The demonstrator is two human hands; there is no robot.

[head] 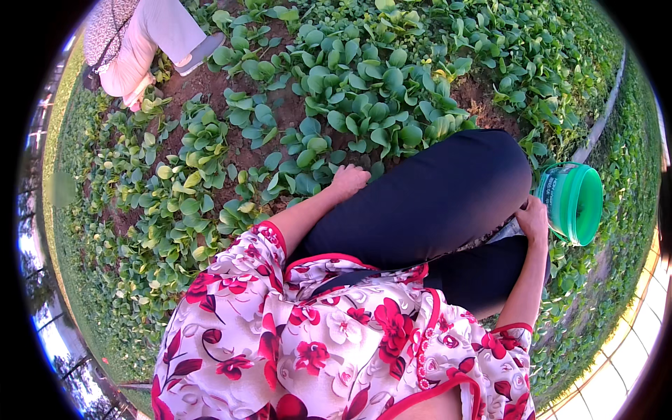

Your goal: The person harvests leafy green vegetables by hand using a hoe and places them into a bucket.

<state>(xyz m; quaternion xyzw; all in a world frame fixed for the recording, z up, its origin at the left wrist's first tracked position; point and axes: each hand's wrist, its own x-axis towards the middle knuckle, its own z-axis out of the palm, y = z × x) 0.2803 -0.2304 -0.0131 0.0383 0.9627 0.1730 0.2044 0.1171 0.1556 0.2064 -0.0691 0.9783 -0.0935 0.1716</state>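
Observation:
My left hand (349,182) is low among leafy green vegetable plants (310,147), just outside my dark-trousered leg (420,194). Its fingers point down toward the leaves, and their tips are hidden, so I cannot tell whether they grip a stem. On the other side, my right hand (533,218) is bent inward beside my knee. Its fingers are largely hidden, and what they hold, if anything, does not show. A green plastic bucket (562,202) with a thin handle stands right beside that hand. The bucket bears writing, and its mouth faces the right of the picture.
At upper left another person (152,42) in light trousers bends over the plants, one hand (137,97) near the leaves. Bare brown soil (197,84) shows between rows. Beyond the bucket runs a pale narrow strip (604,123). Light paving (625,336) borders the plot at lower right.

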